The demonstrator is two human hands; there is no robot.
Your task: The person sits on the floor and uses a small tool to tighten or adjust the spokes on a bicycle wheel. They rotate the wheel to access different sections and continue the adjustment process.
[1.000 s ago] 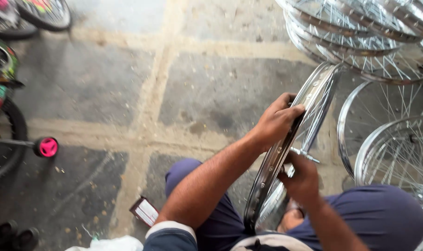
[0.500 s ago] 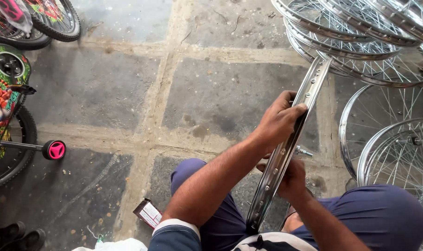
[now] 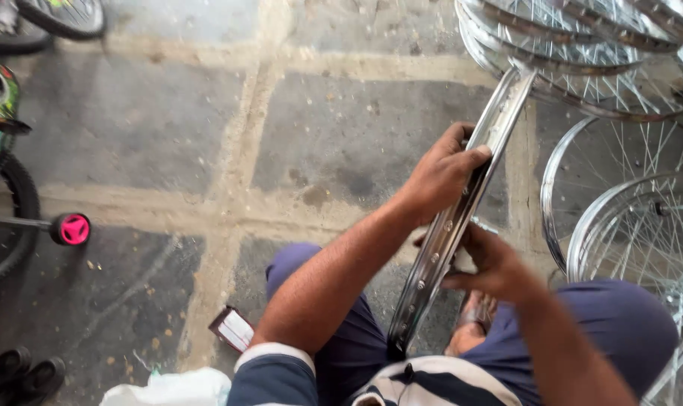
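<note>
Left hand [image 3: 441,177] fingers curled in a grip; right hand [image 3: 492,263] clenched lower.

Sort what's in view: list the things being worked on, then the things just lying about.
In hand:
bare wheel rim
left hand gripping its edge
right hand at its side

Lying about:
spoked wheels
small box
pink-wheeled child's bike
black shoes

The wheel rim [image 3: 462,207] is bright silver chrome with a row of small dark holes; right of it the stacked spoked wheels [image 3: 627,150] show the same silver; left of it the stone floor [image 3: 131,128] is dark grey slabs with pale sandy joints; far left, a pedal [image 3: 74,228] is vivid pink; below the rim, trousers [image 3: 341,346] are navy, and the shirt [image 3: 424,383] is navy-and-white striped.
</note>
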